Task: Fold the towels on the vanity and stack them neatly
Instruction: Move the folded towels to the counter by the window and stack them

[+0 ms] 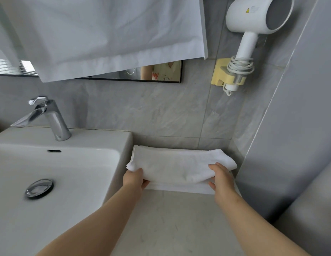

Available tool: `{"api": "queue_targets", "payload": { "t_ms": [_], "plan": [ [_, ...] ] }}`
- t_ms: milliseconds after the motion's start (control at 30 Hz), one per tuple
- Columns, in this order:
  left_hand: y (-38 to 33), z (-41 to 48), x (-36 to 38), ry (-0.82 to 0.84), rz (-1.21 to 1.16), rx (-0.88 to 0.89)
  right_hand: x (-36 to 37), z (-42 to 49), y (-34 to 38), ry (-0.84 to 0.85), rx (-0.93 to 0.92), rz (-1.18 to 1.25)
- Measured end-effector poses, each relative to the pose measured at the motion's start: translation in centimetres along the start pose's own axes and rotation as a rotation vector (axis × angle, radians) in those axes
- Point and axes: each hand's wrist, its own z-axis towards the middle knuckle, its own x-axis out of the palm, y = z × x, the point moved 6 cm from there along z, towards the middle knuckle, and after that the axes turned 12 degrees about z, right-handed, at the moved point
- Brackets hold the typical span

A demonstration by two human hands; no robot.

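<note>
The folded towel (181, 163) lies across the back of the counter (170, 228), at 3 o'clock of the sink (59, 172), its long axis running 9 to 3 along the wall. The left grip (136, 179) is curled round its 9 o'clock end and the right grip (221, 177) round its 3 o'clock end, thumbs on top. With both equally near, the next move likely calls for a level two-handed set-down, squared onto the white layer (179, 189) beneath.
</note>
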Motion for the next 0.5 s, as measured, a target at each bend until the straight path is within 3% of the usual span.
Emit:
{"api": "queue_targets", "payload": {
  "t_ms": [300, 500],
  "plan": [
    [1.9, -4.7, -3.3, 0.016, 0.023, 0.002, -4.0, -3.7, -0.6, -0.181, -0.152, 0.074],
    [3.9, -7.2, -5.3, -0.033, 0.063, -0.028, -7.6, -6.3, -1.8, -0.245, -0.138, 0.091]
  ]
}}
